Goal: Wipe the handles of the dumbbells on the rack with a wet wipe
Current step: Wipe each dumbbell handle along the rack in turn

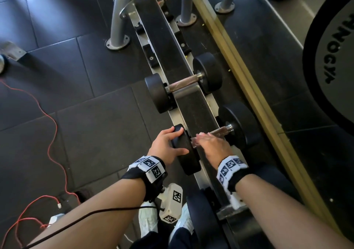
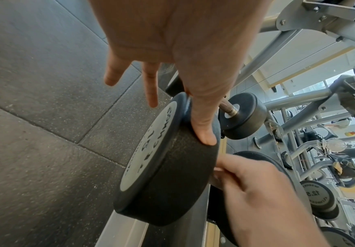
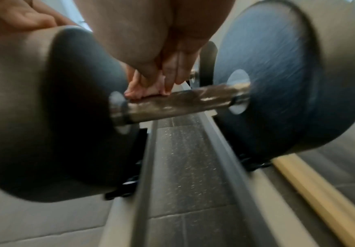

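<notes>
A black dumbbell lies across the rack point(image 1: 199, 103), its steel handle point(image 1: 222, 130) point(image 3: 183, 102) between two round heads. My left hand point(image 1: 179, 140) point(image 2: 179, 121) rests on the near head point(image 1: 188, 158) point(image 2: 168, 183), thumb flat along its rim and fingers straight. My right hand point(image 1: 208, 141) point(image 3: 149, 91) point(image 2: 257, 183) is curled over the near end of the handle. A small pale bit of the wet wipe point(image 1: 200, 133) shows under its fingertips; the remainder is hidden. The right wrist view is blurred.
A second dumbbell point(image 1: 183, 85) sits farther along the rack, and another point(image 1: 226, 210) lies under my right forearm. A yellow strip point(image 1: 249, 88) runs along the right. A large weight plate point(image 1: 329, 57) stands far right. A red cable point(image 1: 51, 133) trails on the rubber floor.
</notes>
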{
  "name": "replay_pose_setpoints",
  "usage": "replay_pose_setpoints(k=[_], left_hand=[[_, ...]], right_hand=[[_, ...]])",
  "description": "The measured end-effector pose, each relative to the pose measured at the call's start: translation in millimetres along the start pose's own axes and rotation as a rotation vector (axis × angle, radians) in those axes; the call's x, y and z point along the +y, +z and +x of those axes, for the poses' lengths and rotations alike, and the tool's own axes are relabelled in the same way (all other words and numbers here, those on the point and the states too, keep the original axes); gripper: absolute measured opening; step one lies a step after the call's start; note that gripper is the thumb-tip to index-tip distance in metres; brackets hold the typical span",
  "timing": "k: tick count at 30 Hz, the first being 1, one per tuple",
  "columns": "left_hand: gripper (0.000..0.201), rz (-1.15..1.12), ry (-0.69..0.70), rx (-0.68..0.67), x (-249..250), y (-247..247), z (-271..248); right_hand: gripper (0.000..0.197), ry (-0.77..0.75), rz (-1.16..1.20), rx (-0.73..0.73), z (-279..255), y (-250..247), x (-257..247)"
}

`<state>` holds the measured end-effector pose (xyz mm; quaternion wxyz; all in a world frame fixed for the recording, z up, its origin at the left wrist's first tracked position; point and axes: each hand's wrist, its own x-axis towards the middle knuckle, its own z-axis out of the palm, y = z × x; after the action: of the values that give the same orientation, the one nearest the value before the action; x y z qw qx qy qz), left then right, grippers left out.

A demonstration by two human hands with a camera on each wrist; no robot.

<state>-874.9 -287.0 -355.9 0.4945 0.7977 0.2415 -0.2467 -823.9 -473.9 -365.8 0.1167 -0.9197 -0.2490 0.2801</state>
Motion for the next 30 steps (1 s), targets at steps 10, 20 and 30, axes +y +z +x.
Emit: replay_pose_setpoints(k=[10, 20, 30], left_hand=[[0.073, 0.023, -0.007, -0.012, 1, -1, -1], [0.074, 0.02, 0.006, -0.003, 2, 0, -2], [0.074, 0.04, 0.052, 0.003, -5, 3, 2]], right_hand=[[0.05, 0.211, 0.12, 0.185, -12, 11, 12], [0.026, 0.412, 0.626, 0.612, -39, 36, 14], [0.004, 0.741, 0.593, 0.865, -25, 38, 33]])
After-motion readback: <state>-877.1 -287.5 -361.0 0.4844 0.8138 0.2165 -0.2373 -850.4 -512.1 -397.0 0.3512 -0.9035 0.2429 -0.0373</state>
